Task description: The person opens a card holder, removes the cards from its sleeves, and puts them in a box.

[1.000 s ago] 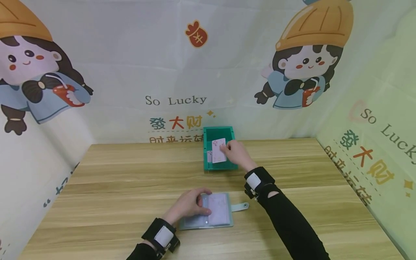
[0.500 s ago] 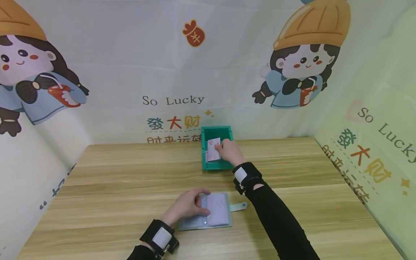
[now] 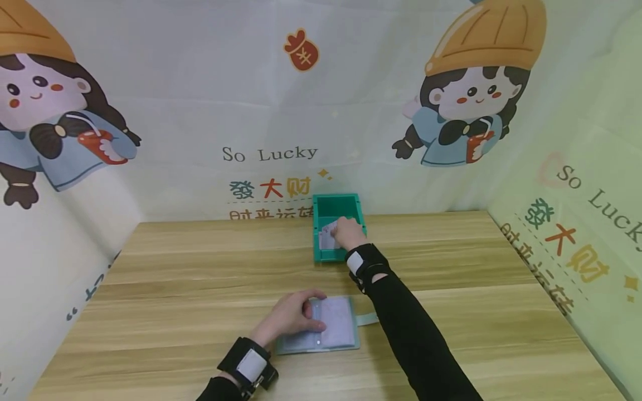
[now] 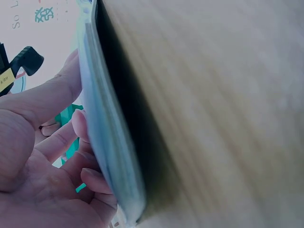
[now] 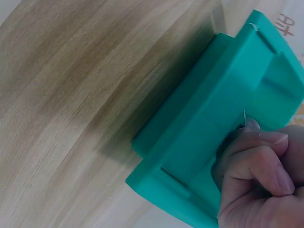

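An open card album (image 3: 337,323) with pale clear sleeves and a light blue cover lies on the table. My left hand (image 3: 293,317) rests on it, thumb and fingers spread on the pages. In the left wrist view the fingers (image 4: 71,78) lie against the album's (image 4: 107,114) page side. Farther back stands a green box (image 3: 338,256). My right hand (image 3: 350,233) is down inside it, pinching a small pinkish printed card (image 3: 328,229), largely covered by the hand. In the right wrist view only a thin card edge shows at the fingertips, with the other fingers curled.
The wooden table (image 3: 200,267) runs back to a printed cloth wall. The box stands near the table's far edge. A strap (image 3: 368,319) with a snap sticks out of the album's right side, partly behind my right sleeve (image 3: 411,334).
My right hand has moved left and lower into the green box, taking the card with it. Its sleeve now covers the strap's end. The left hand and album have stayed put.
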Tool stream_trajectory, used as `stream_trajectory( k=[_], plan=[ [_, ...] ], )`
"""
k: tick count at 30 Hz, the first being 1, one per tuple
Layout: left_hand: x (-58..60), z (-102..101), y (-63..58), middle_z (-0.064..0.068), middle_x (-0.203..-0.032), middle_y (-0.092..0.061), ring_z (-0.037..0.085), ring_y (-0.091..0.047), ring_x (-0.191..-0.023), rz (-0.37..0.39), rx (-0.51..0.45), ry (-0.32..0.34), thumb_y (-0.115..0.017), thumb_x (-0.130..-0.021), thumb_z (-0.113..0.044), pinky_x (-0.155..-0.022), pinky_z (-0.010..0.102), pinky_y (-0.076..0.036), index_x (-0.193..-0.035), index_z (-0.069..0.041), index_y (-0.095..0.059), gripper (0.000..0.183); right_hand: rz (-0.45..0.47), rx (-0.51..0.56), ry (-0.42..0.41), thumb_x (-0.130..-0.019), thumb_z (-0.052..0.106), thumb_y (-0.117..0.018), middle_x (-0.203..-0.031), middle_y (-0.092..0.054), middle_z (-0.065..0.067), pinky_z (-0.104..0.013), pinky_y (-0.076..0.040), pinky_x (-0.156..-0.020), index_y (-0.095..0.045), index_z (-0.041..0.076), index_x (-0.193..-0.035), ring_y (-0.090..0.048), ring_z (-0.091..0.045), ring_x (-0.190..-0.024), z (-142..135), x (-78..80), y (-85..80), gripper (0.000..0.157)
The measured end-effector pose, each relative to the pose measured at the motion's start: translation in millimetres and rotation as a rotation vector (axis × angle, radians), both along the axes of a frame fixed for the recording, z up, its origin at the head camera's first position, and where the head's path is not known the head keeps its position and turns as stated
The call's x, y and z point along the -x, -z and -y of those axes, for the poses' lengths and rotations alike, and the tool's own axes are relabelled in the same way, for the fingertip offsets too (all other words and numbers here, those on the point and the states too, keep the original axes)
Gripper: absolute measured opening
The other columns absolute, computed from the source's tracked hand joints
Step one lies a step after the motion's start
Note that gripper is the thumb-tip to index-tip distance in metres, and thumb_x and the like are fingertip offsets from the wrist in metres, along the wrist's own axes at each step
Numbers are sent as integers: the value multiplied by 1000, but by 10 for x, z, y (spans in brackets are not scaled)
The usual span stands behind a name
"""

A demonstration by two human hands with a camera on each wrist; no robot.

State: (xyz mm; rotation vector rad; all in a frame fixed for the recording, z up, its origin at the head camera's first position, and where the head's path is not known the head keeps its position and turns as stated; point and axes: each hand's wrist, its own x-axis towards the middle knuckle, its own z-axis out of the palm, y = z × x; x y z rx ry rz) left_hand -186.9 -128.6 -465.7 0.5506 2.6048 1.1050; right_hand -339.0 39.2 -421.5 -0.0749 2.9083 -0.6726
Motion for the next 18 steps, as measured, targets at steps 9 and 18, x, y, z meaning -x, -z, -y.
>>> stream_trajectory(
  k=[9,18],
  plan=[
    [-16,7,-4,-2,-73,-53,11,-47,-65,13,-12,-14,-91,-78,-11,-61,22,-34,-129,-3,-68,56,82,-87,53,-108,13,-55,-133,-68,-22,-49,-57,-90,-65,1,-132,-68,-39,-116,97,129,110,29],
    [-1,4,1,-2,-72,-53,10,-47,-64,0,-7,-13,-92,-78,-12,-61,22,-34,-128,-3,-69,56,64,-95,45,-107,8,-53,-128,-69,-21,-53,-59,-91,-68,1,-122,-68,-40,-115,108,142,122,22]
  ],
)
